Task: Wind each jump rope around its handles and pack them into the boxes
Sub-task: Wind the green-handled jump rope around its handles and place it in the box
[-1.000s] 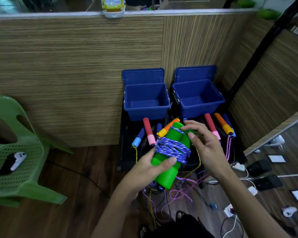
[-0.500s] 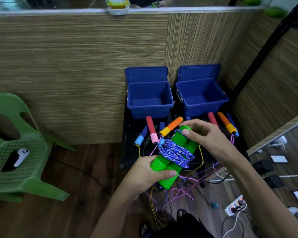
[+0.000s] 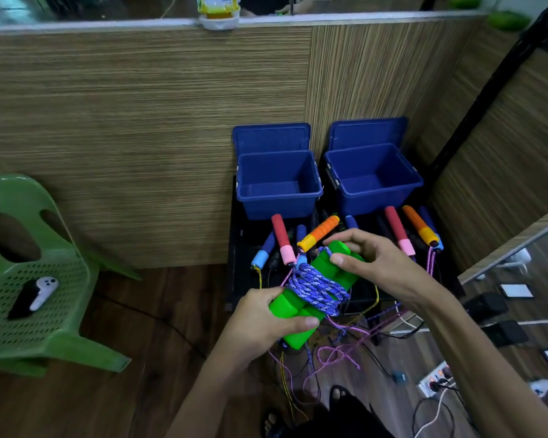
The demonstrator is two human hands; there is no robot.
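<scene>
Two green foam handles [image 3: 320,286], bound side by side with blue-and-white braided rope [image 3: 317,287], are held in both hands above the black stand [image 3: 234,248].
Their long axis slants from lower left, near the person, up to the right toward the two open blue plastic boxes [image 3: 279,184], whose smooth, glossy walls stand just behind. The left hand [image 3: 266,324] grips the lower ends, thumb curled across the blocky foam; the right hand [image 3: 374,263] pinches the upper ends, apparently with a rope loop under its fingertips, though that spot is small and hard to read. Ribbed red, orange and blue foam handles [image 3: 320,232] lie loose on the stand, thin pink and yellow cords [image 3: 336,352] trailing to the wooden floor. On the left sits a perforated green plastic chair [image 3: 29,311].
</scene>
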